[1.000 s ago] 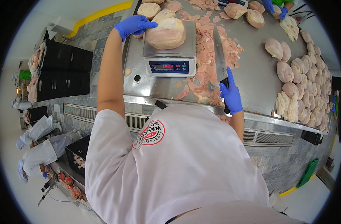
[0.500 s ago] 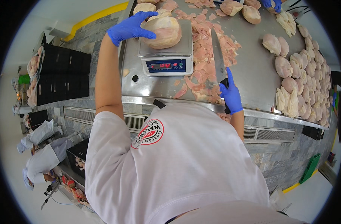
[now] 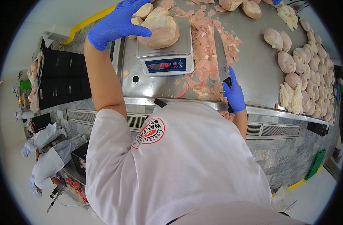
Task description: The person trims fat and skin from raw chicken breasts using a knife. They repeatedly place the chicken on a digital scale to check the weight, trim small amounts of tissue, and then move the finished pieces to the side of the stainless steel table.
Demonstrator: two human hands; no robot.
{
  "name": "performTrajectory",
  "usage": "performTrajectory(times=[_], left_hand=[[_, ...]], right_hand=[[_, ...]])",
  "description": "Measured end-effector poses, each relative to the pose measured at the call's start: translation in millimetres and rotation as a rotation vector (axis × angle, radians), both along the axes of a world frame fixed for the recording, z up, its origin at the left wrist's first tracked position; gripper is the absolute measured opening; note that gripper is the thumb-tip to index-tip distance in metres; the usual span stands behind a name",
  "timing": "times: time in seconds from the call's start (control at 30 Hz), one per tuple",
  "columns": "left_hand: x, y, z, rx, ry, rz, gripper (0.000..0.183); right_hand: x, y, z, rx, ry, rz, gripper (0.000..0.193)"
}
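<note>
A large rounded piece of raw poultry (image 3: 161, 34) rests on the steel plate of a digital scale (image 3: 164, 64) with a lit red display. At its upper left is my left hand (image 3: 114, 25), in a blue glove, fingers stretched and apart; the thumb tip lies at the edge of the meat, and whether it touches I cannot tell. My right hand (image 3: 236, 96), also gloved in blue, is closed round the black handle of a long knife (image 3: 220, 50). The index finger extends along the handle. The blade points away from me over pale pink meat trimmings (image 3: 206, 69).
The steel table (image 3: 259, 67) has a drain hole (image 3: 135, 79) near its front left. Many rounded poultry pieces (image 3: 310, 75) crowd its right side; others (image 3: 251, 9) lie at the far edge. A black drawer unit (image 3: 64, 75) stands left. Co-workers (image 3: 49, 165) bend over another table at lower left.
My left hand has shifted up and left, off the top of the poultry piece, which stays on the scale. The knife remains in my right hand. The view has shifted slightly.
</note>
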State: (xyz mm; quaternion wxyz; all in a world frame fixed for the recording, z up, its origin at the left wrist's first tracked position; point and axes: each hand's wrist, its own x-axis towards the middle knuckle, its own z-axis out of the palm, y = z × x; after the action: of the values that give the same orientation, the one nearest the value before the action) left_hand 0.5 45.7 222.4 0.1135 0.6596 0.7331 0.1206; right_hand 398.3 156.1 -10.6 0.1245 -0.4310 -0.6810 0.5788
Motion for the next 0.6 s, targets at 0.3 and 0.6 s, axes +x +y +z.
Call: performTrajectory(times=[0.3,0.6], left_hand=[[-38,5,-66,0.007,0.089,0.013,0.096],[-16,15,-126,0.194,-0.057,-0.151,0.116]], right_hand=[[-6,6,-1,0.146,-0.041,0.037,0.073],[-3,9,-6,0.137,-0.058,0.019,0.074]])
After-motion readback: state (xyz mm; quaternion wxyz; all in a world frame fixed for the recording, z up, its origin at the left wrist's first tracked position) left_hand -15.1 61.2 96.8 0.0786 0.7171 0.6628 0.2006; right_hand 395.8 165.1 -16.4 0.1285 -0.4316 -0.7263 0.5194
